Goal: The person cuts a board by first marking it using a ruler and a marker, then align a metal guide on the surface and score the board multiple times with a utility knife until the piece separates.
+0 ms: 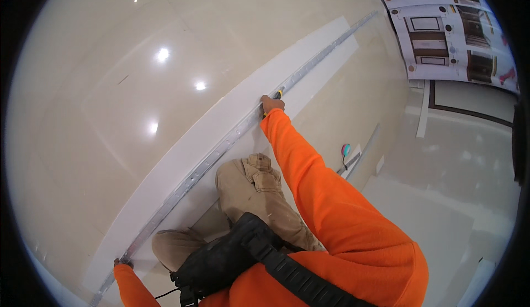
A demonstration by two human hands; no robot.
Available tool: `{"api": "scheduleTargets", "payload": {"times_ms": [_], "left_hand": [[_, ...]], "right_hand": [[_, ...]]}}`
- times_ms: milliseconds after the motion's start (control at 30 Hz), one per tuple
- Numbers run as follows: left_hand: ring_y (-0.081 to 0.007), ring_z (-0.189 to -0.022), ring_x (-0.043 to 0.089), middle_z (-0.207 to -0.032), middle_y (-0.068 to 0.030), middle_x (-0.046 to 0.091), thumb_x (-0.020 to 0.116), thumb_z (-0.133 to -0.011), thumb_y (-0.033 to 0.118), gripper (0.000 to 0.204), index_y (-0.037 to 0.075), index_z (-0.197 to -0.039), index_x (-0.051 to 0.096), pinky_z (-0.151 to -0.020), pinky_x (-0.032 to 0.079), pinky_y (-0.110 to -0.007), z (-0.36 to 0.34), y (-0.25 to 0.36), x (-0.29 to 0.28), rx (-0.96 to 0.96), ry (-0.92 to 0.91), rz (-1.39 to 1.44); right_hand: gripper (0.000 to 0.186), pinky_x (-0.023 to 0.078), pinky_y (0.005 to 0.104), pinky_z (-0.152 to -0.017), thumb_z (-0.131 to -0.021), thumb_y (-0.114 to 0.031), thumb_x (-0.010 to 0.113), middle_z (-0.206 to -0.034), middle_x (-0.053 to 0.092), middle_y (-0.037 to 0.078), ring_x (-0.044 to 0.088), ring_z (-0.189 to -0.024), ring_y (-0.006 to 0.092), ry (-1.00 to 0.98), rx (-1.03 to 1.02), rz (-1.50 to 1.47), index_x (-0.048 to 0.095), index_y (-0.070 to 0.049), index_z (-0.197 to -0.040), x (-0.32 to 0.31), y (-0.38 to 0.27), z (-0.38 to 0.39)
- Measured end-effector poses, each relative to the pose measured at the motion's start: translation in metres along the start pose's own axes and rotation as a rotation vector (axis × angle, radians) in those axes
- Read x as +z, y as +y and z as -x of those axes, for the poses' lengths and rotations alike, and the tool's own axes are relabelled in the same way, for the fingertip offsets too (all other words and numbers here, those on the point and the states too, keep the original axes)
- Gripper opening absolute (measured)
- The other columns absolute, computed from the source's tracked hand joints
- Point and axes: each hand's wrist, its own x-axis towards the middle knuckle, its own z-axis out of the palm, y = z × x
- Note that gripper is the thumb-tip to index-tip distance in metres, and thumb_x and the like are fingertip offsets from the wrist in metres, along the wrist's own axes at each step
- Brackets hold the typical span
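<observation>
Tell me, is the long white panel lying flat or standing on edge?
Flat. The white panel lies on the glossy floor with its broad face showing, a long metal strip resting along it.

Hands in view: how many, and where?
2: the right hand holds a yellow-black tool at the metal strip; the left hand is on the strip, lower left.

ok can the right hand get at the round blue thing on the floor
Probably yes: nothing seems to block the right hand's way to the blue thing, though that hand holds a yellow-black tool.
</observation>
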Motion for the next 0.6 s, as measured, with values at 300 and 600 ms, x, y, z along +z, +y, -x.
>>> {"api": "scheduleTargets", "payload": {"times_ms": [300,600], "left_hand": [[-0.0305,-0.074,0.061,-0.089,-0.0123,0.067,0.054,-0.089,0.057,0.052,0.009,-0.105,0.063,-0.061,0.051,-0.045,-0.004,0.013,-0.015,-0.075,-0.034,-0.040],[-0.0326,-0.084,0.062,-0.100,-0.0119,0.069,0.054,-0.090,0.056,0.053,0.009,-0.113,0.061,-0.068,0.051,-0.046,-0.006,-0.013,0.001,-0.004,-0.096,-0.088]], "right_hand": [[0.070,0.054,0.0397,-0.082,-0.067,-0.033,0.075,-0.106,0.067,0.023,0.068,-0.089,0.0324,0.168,-0.019,0.053,0.054,0.011,-0.118,0.006,0.012,-0.012],[0.064,0.054,0.0390,-0.078,-0.068,-0.035,0.074,-0.099,0.069,0.019,0.068,-0.084,0.0295,0.300,-0.081,0.167,0.058,0.008,-0.113,0.004,-0.002,-0.049]]}}
